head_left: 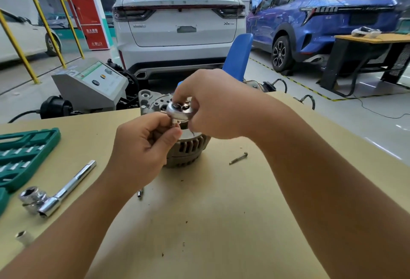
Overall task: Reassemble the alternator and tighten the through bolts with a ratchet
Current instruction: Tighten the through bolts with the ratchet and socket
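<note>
A green socket case (24, 154) is lying open at the left edge of the tabletop (199, 223), rows of sockets sitting in its slots. Just below it a chrome extension bar (71, 187) is resting diagonally, its lower end plugged into a large socket (32, 198); a small loose socket (23, 237) is standing near the left forearm. Another small socket or bit (140, 193) is lying by the left wrist.

The left hand (142, 147) is curling its fingers and pinching the small socket piece under the ratchet head (180, 111), thumb and forefinger pressed on it. The alternator (188, 147) is sitting upright mid-tabletop, partly hidden behind both hands, its ribbed grey housing showing below them – a second housing half (148, 103) is standing just behind.

The right hand (213, 105) is gripping the ratchet from above, fingers curled round the shiny round head, holding it over the alternator's top. The handle is hidden.

One loose through bolt (238, 158) is lying on the tabletop right of the alternator, apart from it – angled, head up-right.

Behind: grey machine console (93, 83), white SUV (177, 18), blue chair (239, 56), blue car (321, 18).
</note>
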Tool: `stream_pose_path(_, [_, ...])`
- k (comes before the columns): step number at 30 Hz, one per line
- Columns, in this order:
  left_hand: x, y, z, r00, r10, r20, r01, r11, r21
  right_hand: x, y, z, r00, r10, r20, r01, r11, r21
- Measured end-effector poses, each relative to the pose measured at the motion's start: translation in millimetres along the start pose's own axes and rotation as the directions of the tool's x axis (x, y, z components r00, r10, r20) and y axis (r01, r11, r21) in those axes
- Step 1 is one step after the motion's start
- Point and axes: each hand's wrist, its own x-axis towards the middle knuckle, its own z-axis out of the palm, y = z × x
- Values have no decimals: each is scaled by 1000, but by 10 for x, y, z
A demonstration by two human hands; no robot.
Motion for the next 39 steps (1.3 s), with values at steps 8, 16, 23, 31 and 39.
stream_pose_path(8, [-1,11,52,993,87,-82,-77,990,120,-45,-8,-2,999,-7,-41,8,1000,16])
stream_pose_path(16, [0,-78,-28,998,43,40,-44,999,27,-83,-8,6,980,32,-196,-57,991,-123])
stream_pose_path(23, [14,-4,-4,983,182,-8,-178,970,164,-87,-79,-23,1000,-7,-3,7,1000,-17])
stream_pose_path(31, [4,-35,22,990,136,-41,-128,981,146,-121,-39,7,988,8,-154,-30,989,-143])
stream_pose_path(39, [16,-40,5,995,98,-14,-96,989,113,-63,-46,-11,999,19,-44,-21,998,-51])
